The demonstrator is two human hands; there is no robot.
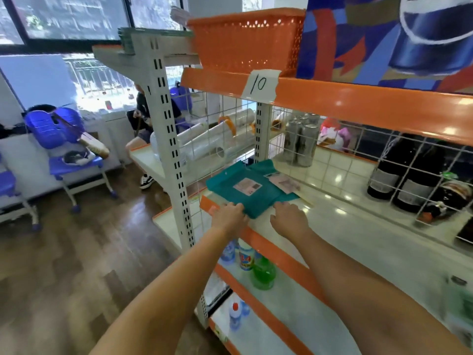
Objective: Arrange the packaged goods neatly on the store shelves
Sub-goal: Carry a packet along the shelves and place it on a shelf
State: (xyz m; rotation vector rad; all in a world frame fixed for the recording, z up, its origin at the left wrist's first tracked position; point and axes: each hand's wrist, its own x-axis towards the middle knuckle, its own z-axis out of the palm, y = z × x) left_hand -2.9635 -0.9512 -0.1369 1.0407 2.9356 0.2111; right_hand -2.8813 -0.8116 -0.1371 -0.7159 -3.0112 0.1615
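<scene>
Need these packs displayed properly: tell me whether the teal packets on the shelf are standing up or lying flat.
Lying flat. The teal packets rest with label faces up on the shelf, overlapping, front edge held by the left hand and right hand.

An orange basket (247, 39) tops the shelving; blue chairs (58, 139) stand by the window (69, 16).

The white labels on the flat teal plastic packets (245, 193) are too blurred to read. The left hand (230, 216) has its fingertips hidden at the packet's near edge — whether it pinches or only touches cannot be told. At the right edge of the frame a green-and-white package (460, 301) is smeared and cut off. Dark glass bottles (399, 172) stand half-hidden behind white wire mesh — their labels unreadable.
</scene>
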